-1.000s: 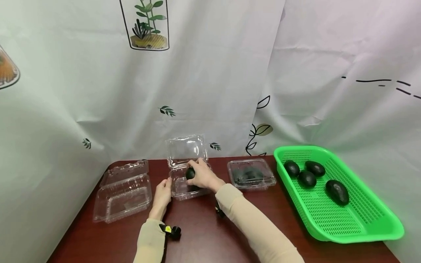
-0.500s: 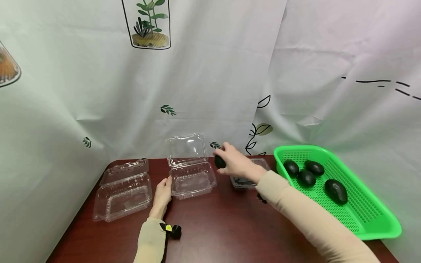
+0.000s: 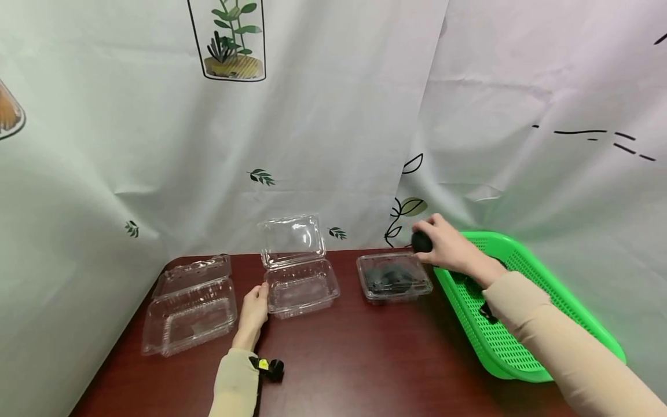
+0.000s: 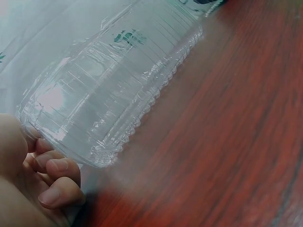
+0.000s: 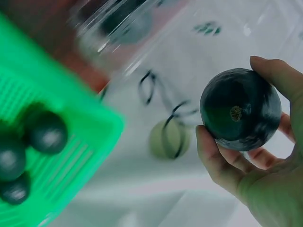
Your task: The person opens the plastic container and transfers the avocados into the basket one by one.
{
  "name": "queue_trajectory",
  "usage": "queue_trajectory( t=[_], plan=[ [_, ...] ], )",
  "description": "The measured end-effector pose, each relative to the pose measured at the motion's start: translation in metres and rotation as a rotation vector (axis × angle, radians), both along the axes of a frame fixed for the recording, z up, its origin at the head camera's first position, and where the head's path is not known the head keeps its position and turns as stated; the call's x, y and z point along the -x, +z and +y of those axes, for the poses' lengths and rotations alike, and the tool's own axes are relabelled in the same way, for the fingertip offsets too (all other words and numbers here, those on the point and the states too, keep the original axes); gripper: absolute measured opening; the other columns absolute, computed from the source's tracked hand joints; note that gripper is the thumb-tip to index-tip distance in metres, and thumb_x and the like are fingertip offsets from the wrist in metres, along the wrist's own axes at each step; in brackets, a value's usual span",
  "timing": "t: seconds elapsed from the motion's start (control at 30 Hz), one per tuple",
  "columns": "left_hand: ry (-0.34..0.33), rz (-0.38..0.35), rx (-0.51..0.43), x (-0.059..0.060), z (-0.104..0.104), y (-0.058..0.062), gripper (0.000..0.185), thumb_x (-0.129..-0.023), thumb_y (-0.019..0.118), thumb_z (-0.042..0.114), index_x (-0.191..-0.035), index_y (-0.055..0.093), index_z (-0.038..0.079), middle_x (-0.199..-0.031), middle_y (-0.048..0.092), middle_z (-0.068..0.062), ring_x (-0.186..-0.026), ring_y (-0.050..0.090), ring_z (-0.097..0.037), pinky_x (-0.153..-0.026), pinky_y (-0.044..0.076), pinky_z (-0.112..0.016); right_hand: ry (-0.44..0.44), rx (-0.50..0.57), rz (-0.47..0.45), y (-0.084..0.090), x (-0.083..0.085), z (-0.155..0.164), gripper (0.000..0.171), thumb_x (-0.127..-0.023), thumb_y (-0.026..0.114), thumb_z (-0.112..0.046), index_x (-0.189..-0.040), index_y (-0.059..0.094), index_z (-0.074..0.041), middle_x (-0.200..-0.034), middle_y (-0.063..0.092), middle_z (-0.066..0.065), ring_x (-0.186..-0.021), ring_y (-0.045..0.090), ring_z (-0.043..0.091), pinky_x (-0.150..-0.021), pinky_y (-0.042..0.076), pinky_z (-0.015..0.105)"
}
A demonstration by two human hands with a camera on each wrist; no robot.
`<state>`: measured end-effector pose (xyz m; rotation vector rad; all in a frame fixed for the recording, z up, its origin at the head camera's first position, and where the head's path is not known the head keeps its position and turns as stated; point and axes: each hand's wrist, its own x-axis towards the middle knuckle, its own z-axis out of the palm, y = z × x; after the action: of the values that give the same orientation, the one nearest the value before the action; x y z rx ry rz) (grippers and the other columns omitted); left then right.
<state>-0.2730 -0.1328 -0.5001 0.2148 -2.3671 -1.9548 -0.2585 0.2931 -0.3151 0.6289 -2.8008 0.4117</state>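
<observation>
My right hand [image 3: 449, 246] grips a dark avocado [image 5: 240, 109] in the air, between the lidded container and the green basket. In the right wrist view the avocado's stem scar faces the camera, and the thumb and fingers wrap its sides. My left hand [image 3: 254, 310] holds the left rim of a clear plastic clamshell container [image 3: 302, 289], whose lid stands up at the back. Curled fingers [image 4: 61, 191] show at that container's corner in the left wrist view. Several more avocados [image 5: 46, 132] lie in the green plastic basket [image 3: 471, 330], partly hidden by my right arm in the head view.
Another clamshell [image 3: 200, 318] with its lid raised stands on the left. A closed clamshell [image 3: 394, 277] with dark fruit inside sits right of the middle one. All rest on a dark red table [image 3: 359, 359] against a white printed curtain [image 3: 339, 116].
My right hand has lifted the avocado out of the middle clamshell and carried it right, past the closed clamshell to the basket's near-left side. My left hand has stayed on the rim.
</observation>
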Motion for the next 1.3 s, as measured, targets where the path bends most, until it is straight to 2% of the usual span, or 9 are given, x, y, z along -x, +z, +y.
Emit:
queue_trajectory(
  t=[0.17, 0.3, 0.57, 0.83, 1.07, 1.3],
  plan=[
    [0.011, 0.001, 0.003, 0.0, -0.001, -0.002, 0.041, -0.107, 0.037, 0.038, -0.078, 0.039, 0.009, -0.058, 0.032, 0.002, -0.045, 0.031, -0.012, -0.045, 0.031, -0.025, -0.113, -0.004, -0.062, -0.006, -0.006, 0.041, 0.056, -0.083, 0.078, -0.019, -0.13, 0.052, -0.002, -0.119, 0.041, 0.028, -0.093, 0.054, 0.041, -0.074, 0.049, 0.055],
    [0.015, 0.007, 0.0, 0.001, 0.0, -0.001, 0.041, -0.107, 0.037, 0.037, -0.078, 0.039, 0.008, -0.057, 0.032, 0.002, -0.045, 0.03, -0.011, -0.045, 0.031, -0.025, -0.182, 0.002, -0.122, -0.019, -0.01, 0.067, 0.059, -0.085, 0.077, -0.023, -0.132, 0.049, 0.0, -0.122, 0.039, 0.031, -0.096, 0.054, 0.044, -0.076, 0.046, 0.058],
    [0.003, -0.001, -0.012, -0.001, 0.003, 0.001, 0.04, -0.107, 0.037, 0.036, -0.077, 0.039, 0.009, -0.057, 0.033, 0.002, -0.044, 0.031, -0.012, -0.045, 0.03, -0.025, -0.229, -0.013, -0.18, -0.049, -0.015, 0.108, 0.058, -0.085, 0.077, -0.028, -0.126, 0.052, 0.004, -0.12, 0.04, 0.039, -0.103, 0.049, 0.052, -0.075, 0.044, 0.06],
    [-0.001, 0.0, 0.004, 0.003, 0.005, 0.001, 0.04, -0.107, 0.037, 0.036, -0.08, 0.04, 0.007, -0.058, 0.032, 0.002, -0.046, 0.031, -0.012, -0.046, 0.032, -0.025, -0.248, -0.037, -0.268, -0.065, -0.022, 0.124, 0.055, -0.084, 0.078, -0.025, -0.122, 0.054, 0.006, -0.117, 0.044, 0.04, -0.101, 0.049, 0.052, -0.072, 0.044, 0.057],
    [0.007, 0.008, 0.017, 0.003, 0.003, 0.001, 0.041, -0.107, 0.037, 0.038, -0.079, 0.04, 0.008, -0.058, 0.033, 0.002, -0.045, 0.031, -0.012, -0.046, 0.031, -0.025, -0.251, -0.042, -0.326, -0.08, -0.026, 0.128, 0.058, -0.084, 0.078, -0.023, -0.124, 0.052, 0.008, -0.117, 0.045, 0.039, -0.102, 0.049, 0.051, -0.072, 0.045, 0.055],
    [0.006, 0.001, 0.021, 0.002, 0.002, 0.0, 0.041, -0.107, 0.037, 0.038, -0.078, 0.039, 0.009, -0.059, 0.033, 0.001, -0.047, 0.032, -0.013, -0.046, 0.032, -0.026, -0.272, -0.059, -0.334, -0.092, -0.028, 0.136, 0.06, -0.082, 0.079, -0.026, -0.124, 0.053, 0.008, -0.119, 0.044, 0.04, -0.103, 0.049, 0.053, -0.073, 0.045, 0.057]
  ],
)
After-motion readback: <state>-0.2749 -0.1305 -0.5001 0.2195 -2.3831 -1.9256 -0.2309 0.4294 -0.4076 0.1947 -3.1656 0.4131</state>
